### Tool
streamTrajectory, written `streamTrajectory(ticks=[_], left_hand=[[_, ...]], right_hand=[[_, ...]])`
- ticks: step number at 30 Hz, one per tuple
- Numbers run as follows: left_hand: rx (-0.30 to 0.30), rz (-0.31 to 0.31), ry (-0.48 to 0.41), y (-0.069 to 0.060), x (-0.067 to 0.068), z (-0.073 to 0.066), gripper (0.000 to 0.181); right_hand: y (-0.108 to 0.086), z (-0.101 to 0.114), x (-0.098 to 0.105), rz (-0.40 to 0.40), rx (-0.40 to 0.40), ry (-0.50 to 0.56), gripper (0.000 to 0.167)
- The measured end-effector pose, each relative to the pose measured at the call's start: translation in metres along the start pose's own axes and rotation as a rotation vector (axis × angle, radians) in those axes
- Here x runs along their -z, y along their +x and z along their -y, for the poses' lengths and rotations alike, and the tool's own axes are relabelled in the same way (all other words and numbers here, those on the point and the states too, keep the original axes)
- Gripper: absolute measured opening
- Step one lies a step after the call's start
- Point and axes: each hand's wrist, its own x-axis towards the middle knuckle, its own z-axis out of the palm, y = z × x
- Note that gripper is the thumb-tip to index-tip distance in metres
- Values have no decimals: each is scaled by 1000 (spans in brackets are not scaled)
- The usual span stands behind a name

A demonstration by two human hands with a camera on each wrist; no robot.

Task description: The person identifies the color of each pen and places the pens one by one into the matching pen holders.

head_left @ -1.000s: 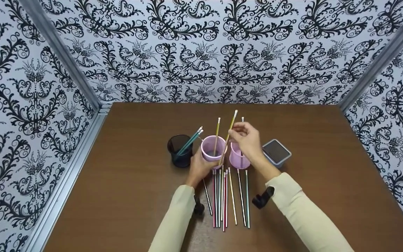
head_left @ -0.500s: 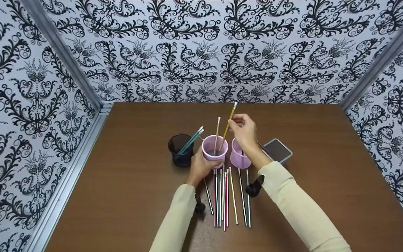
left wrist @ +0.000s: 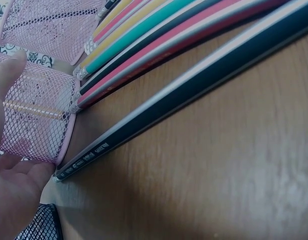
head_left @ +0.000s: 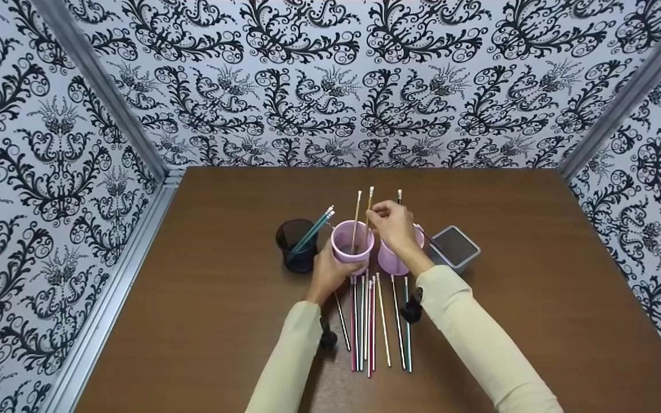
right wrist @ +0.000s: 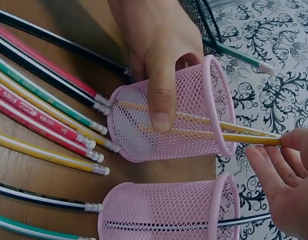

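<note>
Two round mesh cups (right wrist: 191, 107) are pink, a third round mesh cup (head_left: 298, 263) black. Slim pencils (right wrist: 46, 119) show yellow, teal, red and black, many white-striped, with white erasers (right wrist: 267, 69). White walls (head_left: 330, 86) carry black floral scrolls; the flat wood-grained surface (head_left: 204, 321) is brown, the sleeves (head_left: 479, 338) cream.

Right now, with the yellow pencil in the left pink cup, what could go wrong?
1. The right hand reaches past the right pink cup, where a black pencil stands; withdrawing could clip either.
2. Loose pencils lie right by the base of the left pink cup; if the left hand shifts it, they may roll.
3. The green pencils lean from the black cup toward it; a sideways move might snag them.
</note>
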Motion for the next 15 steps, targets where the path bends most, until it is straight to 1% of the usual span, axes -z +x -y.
streamTrajectory(ticks=[3,5,8,12,15], left_hand=[[9,4,-2,0,1,-1,84],[8,6,-7,-1,1,-1,85],[7,8,-3,-1,1,-2,84],[0,3,9,-1,2,-3,86],[-4,8,7,0,1,-3,88]], right_hand=[[1,-4,-1,11,-3,-45,20],[2,-5,-2,25,-21,-40,19],[3,-7,-1,17,-35,-53,19],[4,-7,-2,25,-49,-22,20],[5,-8,-3,25,-64,-22,21]])
